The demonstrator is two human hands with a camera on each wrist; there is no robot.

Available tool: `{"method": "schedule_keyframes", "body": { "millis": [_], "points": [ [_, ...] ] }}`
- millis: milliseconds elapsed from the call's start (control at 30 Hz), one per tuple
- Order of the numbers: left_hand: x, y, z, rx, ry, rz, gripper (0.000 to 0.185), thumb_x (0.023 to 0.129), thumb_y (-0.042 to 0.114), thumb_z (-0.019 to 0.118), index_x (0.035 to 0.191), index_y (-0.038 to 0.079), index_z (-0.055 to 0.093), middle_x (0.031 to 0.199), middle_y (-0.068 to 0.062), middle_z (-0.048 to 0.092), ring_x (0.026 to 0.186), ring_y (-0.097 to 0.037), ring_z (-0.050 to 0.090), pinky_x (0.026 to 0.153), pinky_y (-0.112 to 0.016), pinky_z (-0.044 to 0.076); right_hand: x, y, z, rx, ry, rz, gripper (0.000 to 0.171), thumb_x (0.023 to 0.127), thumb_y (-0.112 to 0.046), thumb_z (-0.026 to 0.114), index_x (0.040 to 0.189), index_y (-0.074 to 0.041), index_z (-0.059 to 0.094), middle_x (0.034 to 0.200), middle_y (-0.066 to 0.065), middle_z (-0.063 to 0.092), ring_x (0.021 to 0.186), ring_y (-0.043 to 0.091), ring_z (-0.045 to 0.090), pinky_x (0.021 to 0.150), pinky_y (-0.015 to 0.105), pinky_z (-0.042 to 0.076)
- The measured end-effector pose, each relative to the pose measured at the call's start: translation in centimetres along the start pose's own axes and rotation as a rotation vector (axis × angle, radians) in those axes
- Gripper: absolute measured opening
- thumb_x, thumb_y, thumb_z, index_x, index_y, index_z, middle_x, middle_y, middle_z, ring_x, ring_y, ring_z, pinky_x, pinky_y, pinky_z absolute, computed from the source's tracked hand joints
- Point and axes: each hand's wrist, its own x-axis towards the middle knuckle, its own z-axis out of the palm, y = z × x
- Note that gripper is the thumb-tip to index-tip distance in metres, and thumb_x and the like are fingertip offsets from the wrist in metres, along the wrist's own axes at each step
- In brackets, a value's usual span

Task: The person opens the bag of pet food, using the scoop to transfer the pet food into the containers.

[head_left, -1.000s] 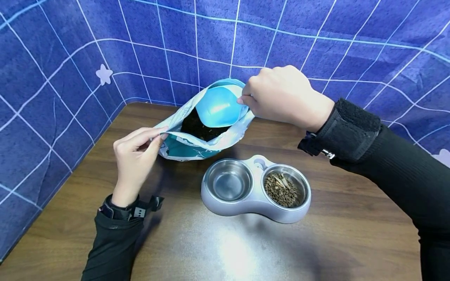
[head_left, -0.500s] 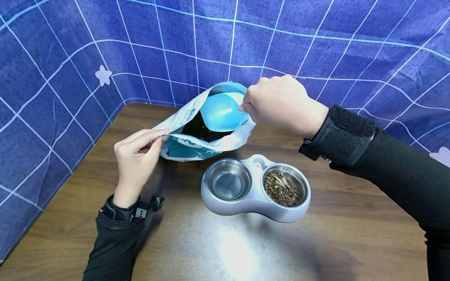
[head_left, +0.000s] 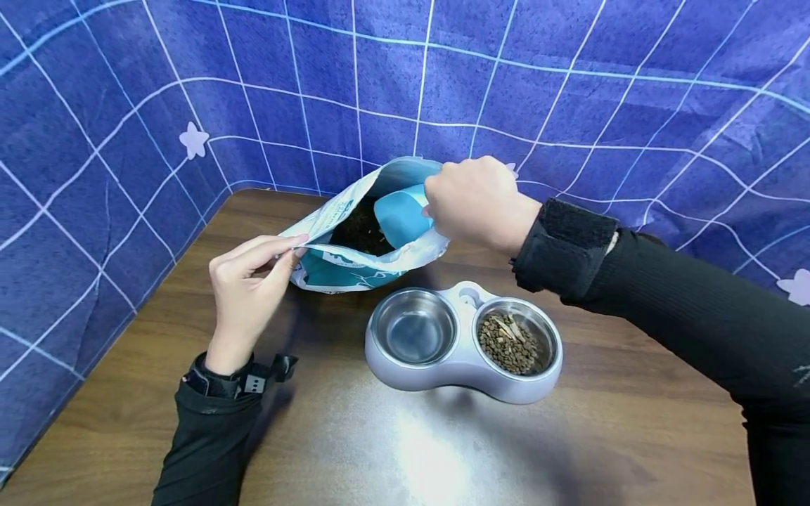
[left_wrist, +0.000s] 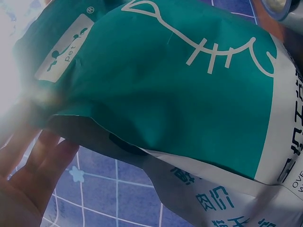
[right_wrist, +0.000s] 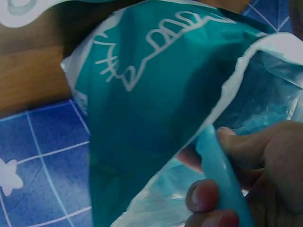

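A teal and white pet food bag (head_left: 354,270) stands with its mouth spread wide, dark kibble (head_left: 362,230) showing inside. My left hand (head_left: 253,281) pinches the left corner of its rim between thumb and fingers; the left wrist view shows the bag's printed front (left_wrist: 203,118) beside those fingers. My right hand (head_left: 477,204) is curled round the handle of a light blue scoop (head_left: 401,216), whose bowl is tilted down inside the mouth. In the right wrist view the scoop's handle (right_wrist: 220,175) lies between thumb and fingers, close to the bag's torn edge.
A pale lilac double feeder (head_left: 465,372) stands in front of the bag on the wooden table (head_left: 316,436). Its left steel bowl (head_left: 414,327) shows bare metal; the right one holds brown kibble (head_left: 509,344) with light strips on top. A blue gridded cloth (head_left: 569,91) rises behind.
My right hand has moved left and down toward the bag. The scoop has turned and sunk deeper into the mouth. The left hand keeps its pinch nearly in place.
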Motion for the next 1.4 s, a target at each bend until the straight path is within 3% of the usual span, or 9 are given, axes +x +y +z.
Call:
{"method": "schedule_keyframes", "body": {
  "millis": [267, 433, 567, 700, 800, 867, 1100, 1200, 1400],
  "points": [
    [0.1, -0.1, -0.1, -0.01, -0.013, 0.01, 0.019, 0.079, -0.015, 0.064, 0.091, -0.005, 0.074, 0.081, -0.016, 0.069, 0.064, -0.004, 0.052, 0.058, -0.012, 0.042, 2.0, -1.5, -0.9, -0.017, -0.075, 0.054, 0.027, 0.081, -0.008, 0.055, 0.057, -0.014, 0.044, 0.062, 0.001, 0.043, 0.053, 0.017, 0.041, 0.047, 0.044, 0.05],
    [0.0, 0.0, 0.0, -0.018, -0.028, 0.006, 0.02, 0.078, -0.017, 0.063, 0.09, -0.006, 0.074, 0.082, -0.015, 0.069, 0.065, -0.004, 0.053, 0.059, -0.012, 0.043, 3.1, -2.2, -0.3, -0.011, -0.124, 0.105, 0.019, 0.083, -0.005, 0.049, 0.067, -0.01, 0.056, 0.07, 0.004, 0.052, 0.06, 0.019, 0.051, 0.053, 0.044, 0.052],
    [0.1, 0.1, 0.0, -0.015, -0.035, 0.006, 0.019, 0.078, -0.017, 0.064, 0.09, -0.006, 0.074, 0.083, -0.015, 0.07, 0.066, -0.004, 0.053, 0.06, -0.012, 0.044, 3.3, -2.7, 0.5, -0.035, -0.038, 0.098, 0.022, 0.084, -0.004, 0.048, 0.067, -0.01, 0.06, 0.072, 0.007, 0.061, 0.065, 0.023, 0.061, 0.054, 0.042, 0.052],
    [0.1, 0.1, 0.0, -0.005, -0.035, 0.007, 0.019, 0.078, -0.016, 0.065, 0.09, -0.006, 0.074, 0.085, -0.015, 0.07, 0.067, -0.004, 0.054, 0.061, -0.012, 0.045, 3.3, -3.0, 0.8, -0.076, 0.057, 0.07, 0.031, 0.084, -0.002, 0.048, 0.054, -0.012, 0.046, 0.062, 0.004, 0.055, 0.061, 0.021, 0.061, 0.046, 0.034, 0.047],
    [0.0, 0.1, 0.0, -0.003, -0.036, 0.008, 0.018, 0.077, -0.016, 0.066, 0.09, -0.006, 0.074, 0.085, -0.015, 0.071, 0.067, -0.004, 0.055, 0.061, -0.012, 0.045, 3.4, -3.2, 0.6, -0.086, 0.037, 0.077, 0.036, 0.083, -0.002, 0.047, 0.052, -0.015, 0.036, 0.057, 0.0, 0.043, 0.056, 0.017, 0.056, 0.04, 0.028, 0.035],
    [0.0, 0.1, 0.0, -0.002, -0.038, 0.008, 0.018, 0.077, -0.016, 0.066, 0.09, -0.006, 0.074, 0.085, -0.015, 0.07, 0.067, -0.004, 0.055, 0.061, -0.011, 0.045, 3.4, -3.2, 0.4, -0.088, 0.022, 0.086, 0.035, 0.083, -0.002, 0.047, 0.053, -0.015, 0.038, 0.056, -0.001, 0.041, 0.055, 0.016, 0.053, 0.039, 0.029, 0.031],
    [-0.1, 0.1, -0.3, 0.002, -0.029, 0.01, 0.017, 0.077, -0.016, 0.066, 0.089, -0.006, 0.074, 0.084, -0.015, 0.07, 0.067, -0.003, 0.054, 0.061, -0.011, 0.044, 3.1, -4.1, 0.4, -0.101, 0.108, 0.058, 0.022, 0.085, -0.006, 0.054, 0.071, -0.007, 0.07, 0.072, 0.01, 0.066, 0.067, 0.027, 0.064, 0.053, 0.04, 0.051],
    [-0.2, 0.1, -0.3, 0.0, -0.026, 0.005, 0.018, 0.077, -0.016, 0.066, 0.089, -0.006, 0.074, 0.084, -0.015, 0.07, 0.067, -0.002, 0.054, 0.061, -0.011, 0.044, 3.1, -4.4, 0.7, -0.11, 0.15, 0.052, 0.021, 0.086, -0.01, 0.057, 0.072, -0.007, 0.072, 0.073, 0.01, 0.067, 0.068, 0.028, 0.064, 0.054, 0.04, 0.052],
    [-0.3, 0.1, -0.3, 0.009, -0.027, 0.011, 0.016, 0.076, -0.015, 0.068, 0.088, -0.006, 0.074, 0.083, -0.015, 0.07, 0.067, -0.002, 0.054, 0.061, -0.01, 0.045, 3.1, -4.4, 1.8, -0.093, 0.229, 0.03, 0.023, 0.081, -0.005, 0.057, 0.061, -0.01, 0.066, 0.062, 0.006, 0.063, 0.058, 0.024, 0.062, 0.047, 0.037, 0.049]
  ]
}}
